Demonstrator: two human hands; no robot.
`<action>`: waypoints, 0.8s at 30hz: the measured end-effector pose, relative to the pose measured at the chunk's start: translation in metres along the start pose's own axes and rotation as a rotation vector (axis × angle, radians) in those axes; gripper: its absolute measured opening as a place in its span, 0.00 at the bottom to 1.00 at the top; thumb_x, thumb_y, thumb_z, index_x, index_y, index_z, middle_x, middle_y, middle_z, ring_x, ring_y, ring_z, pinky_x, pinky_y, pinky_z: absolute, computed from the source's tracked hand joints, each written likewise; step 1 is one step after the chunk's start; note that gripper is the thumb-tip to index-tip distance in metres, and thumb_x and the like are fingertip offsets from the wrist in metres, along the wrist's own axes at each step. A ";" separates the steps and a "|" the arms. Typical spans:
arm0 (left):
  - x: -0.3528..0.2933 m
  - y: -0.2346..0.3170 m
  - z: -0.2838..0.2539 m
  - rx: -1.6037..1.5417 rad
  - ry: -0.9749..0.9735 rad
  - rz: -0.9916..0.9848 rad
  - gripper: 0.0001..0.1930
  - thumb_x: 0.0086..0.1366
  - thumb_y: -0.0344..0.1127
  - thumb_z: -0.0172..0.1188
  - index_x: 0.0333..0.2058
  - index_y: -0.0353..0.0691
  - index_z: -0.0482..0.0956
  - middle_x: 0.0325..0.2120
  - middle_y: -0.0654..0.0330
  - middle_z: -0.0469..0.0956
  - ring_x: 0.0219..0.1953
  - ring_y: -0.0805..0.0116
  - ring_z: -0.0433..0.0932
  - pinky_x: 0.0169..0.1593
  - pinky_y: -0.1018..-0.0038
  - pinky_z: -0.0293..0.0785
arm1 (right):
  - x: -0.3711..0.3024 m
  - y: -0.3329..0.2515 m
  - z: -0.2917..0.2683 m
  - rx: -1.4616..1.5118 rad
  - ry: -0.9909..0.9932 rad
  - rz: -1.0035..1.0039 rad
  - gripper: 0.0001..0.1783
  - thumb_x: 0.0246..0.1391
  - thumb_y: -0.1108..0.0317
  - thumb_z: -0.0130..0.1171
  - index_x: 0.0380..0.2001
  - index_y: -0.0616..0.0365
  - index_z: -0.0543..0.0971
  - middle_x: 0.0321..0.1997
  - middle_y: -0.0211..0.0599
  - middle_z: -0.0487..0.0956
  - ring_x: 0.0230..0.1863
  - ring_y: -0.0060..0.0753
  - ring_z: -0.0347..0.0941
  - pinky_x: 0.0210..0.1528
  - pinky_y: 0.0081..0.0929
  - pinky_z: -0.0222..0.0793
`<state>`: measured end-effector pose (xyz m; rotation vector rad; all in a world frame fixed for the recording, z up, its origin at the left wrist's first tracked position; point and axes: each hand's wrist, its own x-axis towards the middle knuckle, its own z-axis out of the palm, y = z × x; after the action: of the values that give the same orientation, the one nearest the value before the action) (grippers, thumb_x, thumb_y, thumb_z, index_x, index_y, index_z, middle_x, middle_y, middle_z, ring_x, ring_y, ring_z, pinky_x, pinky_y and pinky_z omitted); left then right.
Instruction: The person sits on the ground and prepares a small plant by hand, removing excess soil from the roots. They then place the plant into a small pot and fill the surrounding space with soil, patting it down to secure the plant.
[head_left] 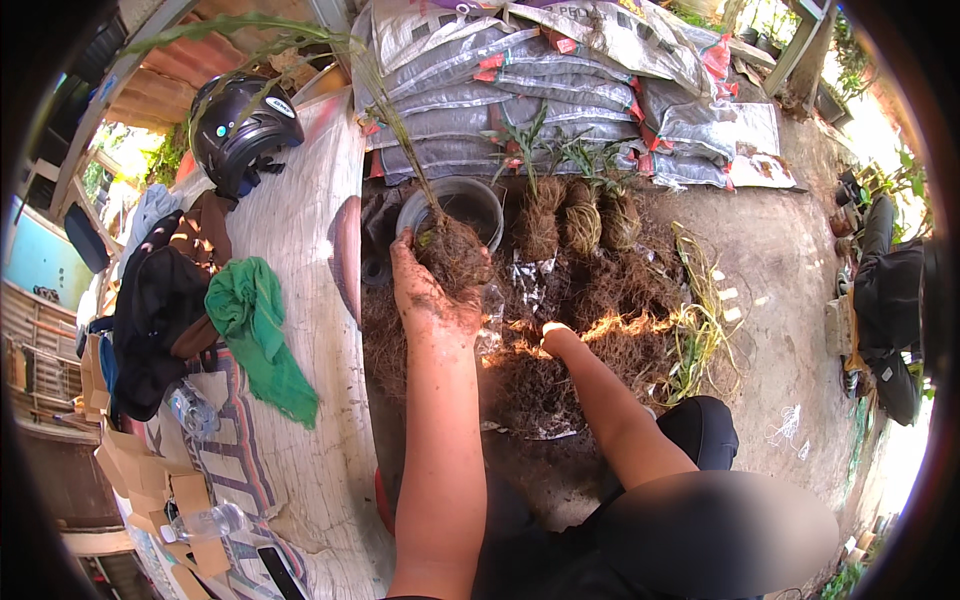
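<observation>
A leafy plant with long thin stems rises from a brown root ball (452,252), which rests in the grip of my left hand (430,300). Soil specks cover that hand. Just behind the root ball stands a grey plastic pot (478,193), partly covered by it. My right hand (555,338) reaches into a spread heap of brown fibrous roots (630,290); its fingers are hidden there. Beyond the heap stand several plants with bound root balls (582,218), green leaves upright. A tangle of yellow-green stems (700,335) lies to the right.
Stacked grey sacks (560,85) form a wall at the back. On the pale bench at left lie a black helmet (243,130), a green cloth (258,335), dark clothes (150,310), a plastic bottle (192,410) and cardboard (150,480). Black bags (885,300) sit far right.
</observation>
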<state>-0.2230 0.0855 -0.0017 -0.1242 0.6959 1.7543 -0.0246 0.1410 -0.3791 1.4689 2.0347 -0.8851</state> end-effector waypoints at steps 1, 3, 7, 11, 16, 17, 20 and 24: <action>0.001 0.000 -0.001 0.007 -0.005 0.001 0.20 0.68 0.49 0.39 0.36 0.39 0.74 0.27 0.54 0.77 0.28 0.55 0.76 0.35 0.59 0.74 | -0.003 -0.003 -0.003 0.017 -0.011 0.002 0.20 0.57 0.58 0.55 0.43 0.65 0.78 0.49 0.51 0.77 0.46 0.51 0.75 0.46 0.45 0.72; 0.001 0.002 -0.004 0.016 -0.012 0.006 0.20 0.68 0.49 0.39 0.36 0.39 0.74 0.27 0.55 0.77 0.28 0.55 0.76 0.35 0.59 0.74 | -0.012 -0.010 -0.013 -0.026 -0.088 -0.036 0.22 0.56 0.55 0.57 0.43 0.65 0.78 0.46 0.50 0.78 0.43 0.53 0.76 0.44 0.46 0.74; 0.004 -0.003 -0.013 0.030 -0.106 0.007 0.19 0.68 0.50 0.44 0.45 0.42 0.72 0.35 0.59 0.78 0.34 0.63 0.80 0.34 0.63 0.78 | -0.005 -0.009 -0.014 -0.133 -0.165 -0.027 0.23 0.53 0.55 0.59 0.43 0.65 0.77 0.46 0.48 0.79 0.42 0.52 0.76 0.41 0.46 0.74; 0.002 -0.002 -0.011 0.031 -0.123 -0.010 0.18 0.68 0.49 0.44 0.45 0.41 0.72 0.35 0.58 0.78 0.33 0.63 0.80 0.32 0.63 0.78 | 0.012 0.010 0.009 -0.177 -0.137 -0.060 0.25 0.51 0.52 0.62 0.42 0.65 0.77 0.44 0.49 0.79 0.41 0.51 0.77 0.40 0.45 0.75; -0.001 0.005 -0.014 0.026 -0.087 0.018 0.18 0.68 0.49 0.44 0.44 0.42 0.72 0.34 0.58 0.78 0.33 0.63 0.79 0.31 0.64 0.77 | -0.002 -0.006 -0.011 -0.187 -0.162 -0.155 0.32 0.52 0.49 0.61 0.49 0.68 0.74 0.45 0.47 0.80 0.41 0.51 0.77 0.42 0.42 0.75; -0.002 0.003 -0.011 0.032 -0.100 0.014 0.18 0.68 0.49 0.44 0.44 0.42 0.72 0.34 0.58 0.78 0.33 0.63 0.79 0.31 0.64 0.77 | 0.001 -0.002 -0.010 -0.246 -0.196 -0.133 0.32 0.54 0.51 0.59 0.54 0.63 0.71 0.52 0.44 0.77 0.45 0.51 0.76 0.44 0.42 0.74; -0.002 0.006 -0.007 0.012 -0.054 0.008 0.18 0.68 0.49 0.41 0.38 0.41 0.73 0.30 0.57 0.77 0.30 0.61 0.78 0.33 0.62 0.75 | -0.013 0.009 0.014 -0.056 0.095 -0.249 0.31 0.53 0.53 0.60 0.56 0.58 0.71 0.55 0.43 0.76 0.48 0.51 0.75 0.46 0.42 0.74; -0.007 0.003 -0.003 -0.003 -0.058 0.004 0.18 0.68 0.49 0.41 0.36 0.42 0.74 0.28 0.58 0.77 0.29 0.61 0.77 0.34 0.60 0.74 | -0.006 0.006 0.003 -0.162 -0.008 -0.200 0.28 0.47 0.62 0.66 0.53 0.54 0.73 0.51 0.47 0.77 0.52 0.50 0.74 0.49 0.46 0.72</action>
<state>-0.2240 0.0771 -0.0001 -0.0738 0.6521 1.7555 -0.0174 0.1360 -0.3784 1.1901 2.2187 -0.7792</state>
